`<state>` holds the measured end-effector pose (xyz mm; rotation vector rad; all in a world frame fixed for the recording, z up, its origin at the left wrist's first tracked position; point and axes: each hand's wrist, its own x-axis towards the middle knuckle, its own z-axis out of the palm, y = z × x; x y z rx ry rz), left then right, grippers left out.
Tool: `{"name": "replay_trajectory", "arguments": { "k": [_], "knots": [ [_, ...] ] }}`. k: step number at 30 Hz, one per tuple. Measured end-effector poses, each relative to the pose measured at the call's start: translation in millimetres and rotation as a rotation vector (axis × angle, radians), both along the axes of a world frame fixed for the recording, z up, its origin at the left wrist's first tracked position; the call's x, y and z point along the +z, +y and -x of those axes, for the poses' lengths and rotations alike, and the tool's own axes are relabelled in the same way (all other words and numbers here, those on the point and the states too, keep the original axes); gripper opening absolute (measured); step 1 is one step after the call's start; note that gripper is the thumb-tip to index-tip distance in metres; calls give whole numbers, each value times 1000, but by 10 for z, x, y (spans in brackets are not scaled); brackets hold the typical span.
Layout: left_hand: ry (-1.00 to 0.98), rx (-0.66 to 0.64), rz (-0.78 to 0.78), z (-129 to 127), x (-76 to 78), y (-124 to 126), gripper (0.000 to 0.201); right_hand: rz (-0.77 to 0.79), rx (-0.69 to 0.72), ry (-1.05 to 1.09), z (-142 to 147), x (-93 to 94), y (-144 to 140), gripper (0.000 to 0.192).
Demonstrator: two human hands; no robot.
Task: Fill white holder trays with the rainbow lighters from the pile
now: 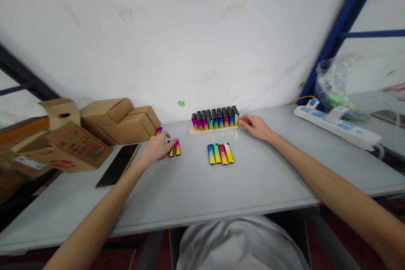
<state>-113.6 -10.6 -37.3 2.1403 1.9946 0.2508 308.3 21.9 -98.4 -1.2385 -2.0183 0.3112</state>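
Several lighters point(217, 120) with shiny rainbow-coloured bodies and black tops stand upright in rows in a pale tray point(215, 131) by the wall. My right hand point(255, 126) is at the tray's right end, thumb and fingertips closed against it beside the last lighter. On the left, my left hand point(158, 145) is spread palm down over a few loose lighters point(177, 147), its thumb touching them; the palm hides some of them. Between my hands and nearer to me, several more lighters point(220, 154) lie side by side on the table.
A dark phone point(118, 164) lies left of my left hand. Cardboard boxes point(110, 120) and an opened carton point(76, 145) sit at the left. A white power strip point(337, 127) and a clear plastic bag point(337, 80) are at the right. The grey table point(253, 185) meets a white wall.
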Motion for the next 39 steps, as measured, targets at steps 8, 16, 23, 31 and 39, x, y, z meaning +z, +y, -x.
{"name": "replay_trajectory", "arguments": {
  "k": [8,16,23,31,39],
  "knots": [
    [215,-163,-45,-351,-110,69,40,-17,22,1,-15,-16,24,30],
    [45,-267,55,-897,-20,-198,34,-29,14,-13,-27,-42,45,27],
    [-110,-237,211,-1089,90,-320,37,-6,11,-8,-21,-30,32,24],
    [-126,-169,-286,-646,244,244,46,-4,19,-14,-16,-14,21,24],
    [-558,-496,87,-471,132,963,93,-7,23,-11,-17,-35,38,29]
  ]
}}
